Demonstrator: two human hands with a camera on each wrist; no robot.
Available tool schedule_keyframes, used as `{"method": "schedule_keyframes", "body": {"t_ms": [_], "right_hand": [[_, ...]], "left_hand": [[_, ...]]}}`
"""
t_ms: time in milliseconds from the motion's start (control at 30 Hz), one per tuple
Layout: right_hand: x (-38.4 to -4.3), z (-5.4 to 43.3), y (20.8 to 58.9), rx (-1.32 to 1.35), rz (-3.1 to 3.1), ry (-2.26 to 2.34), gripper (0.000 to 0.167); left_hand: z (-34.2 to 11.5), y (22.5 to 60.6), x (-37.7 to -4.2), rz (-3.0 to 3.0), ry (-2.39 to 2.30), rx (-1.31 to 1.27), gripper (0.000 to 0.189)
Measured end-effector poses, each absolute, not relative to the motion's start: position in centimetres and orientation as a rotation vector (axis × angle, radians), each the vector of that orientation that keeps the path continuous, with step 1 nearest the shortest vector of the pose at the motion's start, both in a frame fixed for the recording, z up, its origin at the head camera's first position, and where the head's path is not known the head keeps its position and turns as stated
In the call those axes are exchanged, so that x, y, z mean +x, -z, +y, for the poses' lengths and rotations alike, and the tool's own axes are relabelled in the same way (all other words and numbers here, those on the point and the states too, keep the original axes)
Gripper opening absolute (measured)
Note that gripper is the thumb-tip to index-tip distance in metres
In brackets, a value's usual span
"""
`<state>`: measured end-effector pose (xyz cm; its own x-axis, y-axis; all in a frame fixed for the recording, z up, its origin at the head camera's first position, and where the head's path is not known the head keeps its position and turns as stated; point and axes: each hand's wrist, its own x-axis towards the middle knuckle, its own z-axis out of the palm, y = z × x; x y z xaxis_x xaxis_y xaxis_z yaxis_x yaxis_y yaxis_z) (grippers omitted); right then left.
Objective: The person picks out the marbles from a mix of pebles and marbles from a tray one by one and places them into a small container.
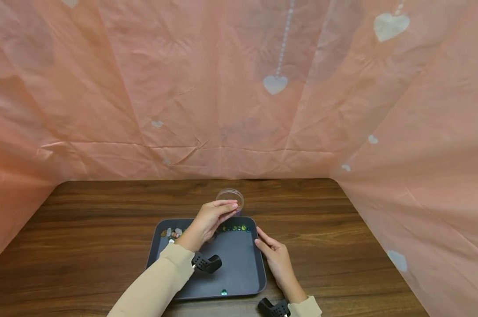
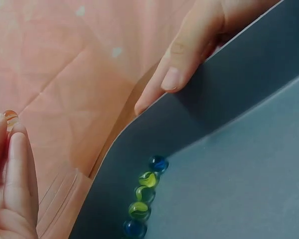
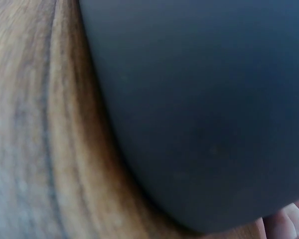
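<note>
Likely midway: pinching orange-streaked marble [image 2: 10,117] with left hand [image 1: 212,219] near clear dish [image 1: 230,190]; gripping tray [image 1: 239,264] with right hand [image 1: 277,257]. Remaining in tray: marble row [image 2: 145,194], stones [image 1: 169,232], lone green marble [image 1: 224,292].

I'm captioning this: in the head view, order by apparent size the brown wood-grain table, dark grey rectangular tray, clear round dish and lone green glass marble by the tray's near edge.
Brown wood-grain table
Dark grey rectangular tray
Clear round dish, partly hidden
Lone green glass marble
</note>
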<state>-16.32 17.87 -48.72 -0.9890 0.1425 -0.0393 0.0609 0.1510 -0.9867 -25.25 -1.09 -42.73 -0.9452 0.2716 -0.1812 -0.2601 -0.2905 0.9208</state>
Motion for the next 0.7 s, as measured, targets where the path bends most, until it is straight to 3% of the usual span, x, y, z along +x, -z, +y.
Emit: {"method": "schedule_keyframes", "body": {"t_ms": [533,700], "right_hand": [[-15.9,18.5,49.9,-0.26,-2.323,-2.008,0.042],[-16.2,18.7,50.2,-0.28,-2.32,-2.007,0.043]], "left_hand": [[-1.2,43.3,-26.9,1.611,-2.372,-0.007,0.032],[-1.4,42.9,-27.6,1.945,-2.243,0.013,0.024]]}}
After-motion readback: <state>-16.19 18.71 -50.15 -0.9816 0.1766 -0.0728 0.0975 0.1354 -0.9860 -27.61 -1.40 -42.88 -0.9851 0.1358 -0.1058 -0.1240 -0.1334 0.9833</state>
